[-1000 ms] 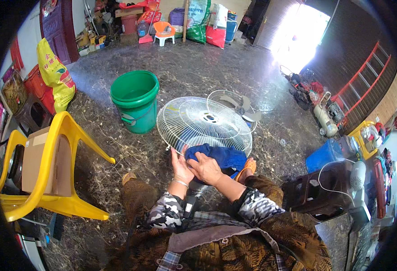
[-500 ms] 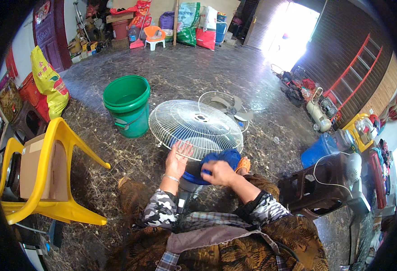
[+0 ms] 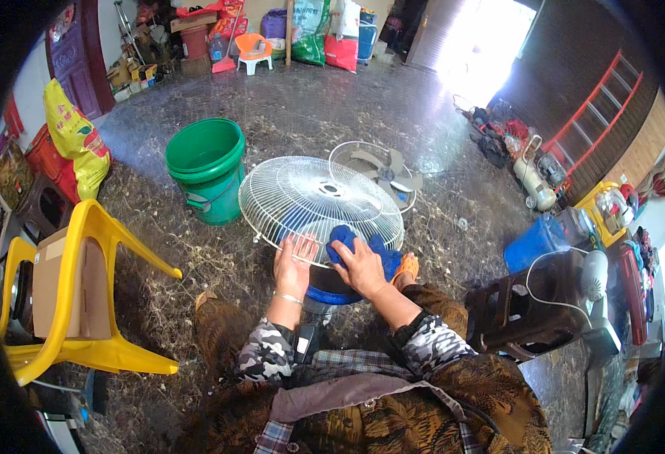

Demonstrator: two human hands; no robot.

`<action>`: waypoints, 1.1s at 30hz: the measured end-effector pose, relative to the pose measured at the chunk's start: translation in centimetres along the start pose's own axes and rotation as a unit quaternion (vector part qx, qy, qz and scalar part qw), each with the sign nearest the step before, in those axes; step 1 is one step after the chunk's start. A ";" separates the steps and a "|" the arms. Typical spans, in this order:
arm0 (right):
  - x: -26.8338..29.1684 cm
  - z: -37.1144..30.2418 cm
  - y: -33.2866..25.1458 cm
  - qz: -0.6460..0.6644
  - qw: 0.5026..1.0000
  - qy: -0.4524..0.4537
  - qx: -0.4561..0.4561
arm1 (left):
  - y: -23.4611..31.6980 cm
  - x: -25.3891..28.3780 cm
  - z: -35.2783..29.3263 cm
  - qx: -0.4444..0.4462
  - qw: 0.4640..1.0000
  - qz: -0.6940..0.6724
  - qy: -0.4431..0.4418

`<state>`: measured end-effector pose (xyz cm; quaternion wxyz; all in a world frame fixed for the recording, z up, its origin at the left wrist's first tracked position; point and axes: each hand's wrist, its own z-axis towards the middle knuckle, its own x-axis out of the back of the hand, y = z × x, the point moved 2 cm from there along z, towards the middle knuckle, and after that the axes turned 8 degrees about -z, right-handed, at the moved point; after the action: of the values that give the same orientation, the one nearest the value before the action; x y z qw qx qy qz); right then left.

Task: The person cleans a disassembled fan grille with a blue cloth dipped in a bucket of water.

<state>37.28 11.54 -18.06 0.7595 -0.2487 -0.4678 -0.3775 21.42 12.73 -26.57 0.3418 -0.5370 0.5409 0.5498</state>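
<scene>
Holding blue cloth [image 3: 340,235] in right hand [image 3: 362,271] at near rim of white fan grille [image 3: 291,189]; touching grille with left hand [image 3: 293,274], apparently from beneath.

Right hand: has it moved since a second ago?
Yes. Judged against the green bucket on the floor, the right hand, holding the blue cloth, has shifted to the right, farther from the bucket.

The doorway [image 3: 477,64] up top right is totally blown out, and its glare leaves a whitish sheen on the dark floor [image 3: 291,106]. Fisheye bends stuff near the rim, corners go black.
</scene>
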 end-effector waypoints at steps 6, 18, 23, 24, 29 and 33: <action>-0.9 -3.5 -0.8 -0.006 0.991 -0.104 0.082 | 0.5 0.3 1.1 -0.003 0.999 0.028 0.022; -1.5 9.6 10.7 0.124 0.983 0.040 -0.132 | 0.5 -1.0 0.5 -0.004 0.992 0.117 -0.045; -5.0 7.7 9.0 0.038 0.987 -0.120 -0.103 | -0.4 -1.3 -0.8 -0.036 0.998 0.047 -0.019; -4.8 7.4 9.0 0.021 0.990 -0.098 -0.095 | -0.5 -1.8 -0.7 -0.032 0.997 0.069 -0.021; -0.5 3.4 5.9 0.049 0.998 -0.019 -0.038 | -0.8 -3.6 -0.5 -0.093 0.993 0.051 0.047; 2.8 -1.9 3.8 0.075 0.994 -0.075 0.021 | -1.4 -3.8 -0.1 -0.061 0.994 0.089 -0.006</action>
<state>42.13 11.48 -16.48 0.7537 -0.2946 -0.5113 -0.2893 23.46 13.69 -23.24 0.2620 -0.5032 0.5499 0.6130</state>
